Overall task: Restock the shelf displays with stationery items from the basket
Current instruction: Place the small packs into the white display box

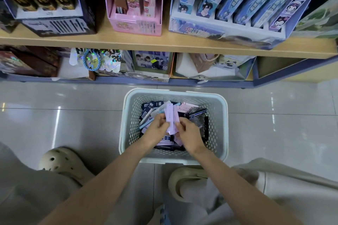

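Head view is showing both hands over the basket. Left hand and right hand are pinching one pink packet.

Beige clogs on glossy tiled floor

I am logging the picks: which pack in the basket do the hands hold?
The lilac pack, pinched by left hand and right hand; the others lie loose in the basket.

packets blurred (print unreadable), display boxes cropped
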A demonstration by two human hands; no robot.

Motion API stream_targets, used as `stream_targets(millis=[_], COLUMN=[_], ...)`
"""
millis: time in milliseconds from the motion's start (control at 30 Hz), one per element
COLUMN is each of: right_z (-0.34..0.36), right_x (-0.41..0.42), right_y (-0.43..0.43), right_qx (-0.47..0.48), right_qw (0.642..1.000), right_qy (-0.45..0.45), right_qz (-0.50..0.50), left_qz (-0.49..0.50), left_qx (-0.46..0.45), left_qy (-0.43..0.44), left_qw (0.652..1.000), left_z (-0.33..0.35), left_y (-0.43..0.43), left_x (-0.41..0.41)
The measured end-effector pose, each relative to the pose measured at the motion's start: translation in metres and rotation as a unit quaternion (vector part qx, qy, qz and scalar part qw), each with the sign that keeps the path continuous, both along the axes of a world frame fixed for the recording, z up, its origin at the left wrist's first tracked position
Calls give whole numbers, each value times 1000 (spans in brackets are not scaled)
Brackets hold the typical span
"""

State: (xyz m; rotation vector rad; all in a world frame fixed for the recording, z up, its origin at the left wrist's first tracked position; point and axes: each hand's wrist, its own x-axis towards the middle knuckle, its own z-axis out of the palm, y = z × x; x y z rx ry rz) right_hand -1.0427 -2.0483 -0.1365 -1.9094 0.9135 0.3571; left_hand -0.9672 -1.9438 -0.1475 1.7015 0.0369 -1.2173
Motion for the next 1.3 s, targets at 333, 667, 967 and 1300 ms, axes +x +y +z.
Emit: stream_targets(millis=[333, 667, 967, 1300], right_z=[27, -23, -36, -24], right_x=[-4, -14, -2, -7], right_y=[26, -15, 1, -2], right_qx=[-113, -26, -150, -88], right_qw=[977, 974, 928, 979], right_qy=[-82, 30, 74, 18], right_qz=[162, 221, 333, 181], left_qz=[94, 96, 76, 79], left_qx=[28, 50, 38, 89], left_qy=[79, -20, -40, -45], left_qw=[992, 994, 996, 992], left_z=[9, 36, 49, 45], left_y=[-5, 20, 25, 35], left_x=[2, 16, 18, 14])
